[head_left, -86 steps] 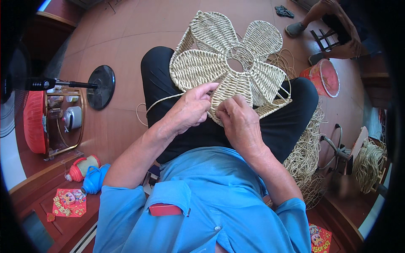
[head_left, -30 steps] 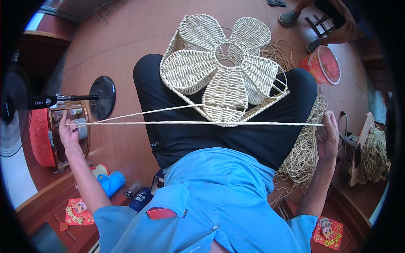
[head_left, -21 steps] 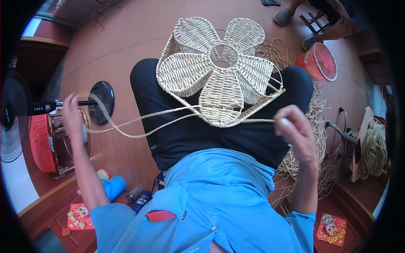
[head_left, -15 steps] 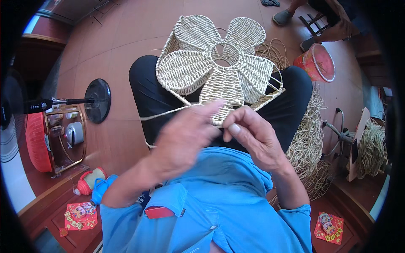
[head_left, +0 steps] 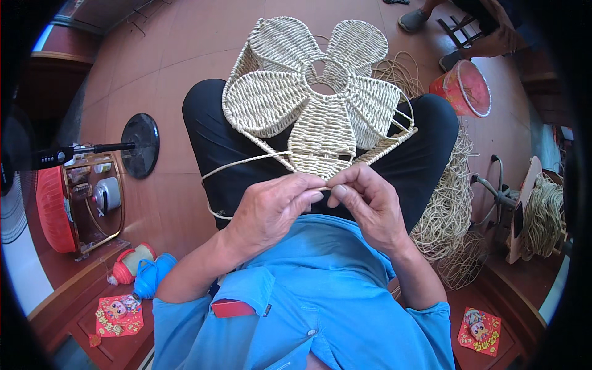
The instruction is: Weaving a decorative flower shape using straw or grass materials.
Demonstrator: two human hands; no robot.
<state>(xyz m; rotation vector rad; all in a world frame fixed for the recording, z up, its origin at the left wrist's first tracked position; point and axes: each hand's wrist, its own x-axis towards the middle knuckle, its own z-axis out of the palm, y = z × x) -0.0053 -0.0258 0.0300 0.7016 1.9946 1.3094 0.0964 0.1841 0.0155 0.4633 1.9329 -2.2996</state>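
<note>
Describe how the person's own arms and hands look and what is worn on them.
Both hands are bare: left hand, right hand. No gloves, and no rings or watch that I can see. The forearms are bare too. The blue shirt has short sleeves ending near the elbows, a buttoned front and a chest pocket with something red in it.

Pale straw woven flower frame (head_left: pixel 308 98) w/ matching cord (head_left: pixel 246 161), blue shirt (head_left: pixel 320 296), black trousers (head_left: pixel 216 142), red bucket (head_left: pixel 465 88).

Bright even daylight, sharp centre (fisheye-bent, dark rim).
</note>
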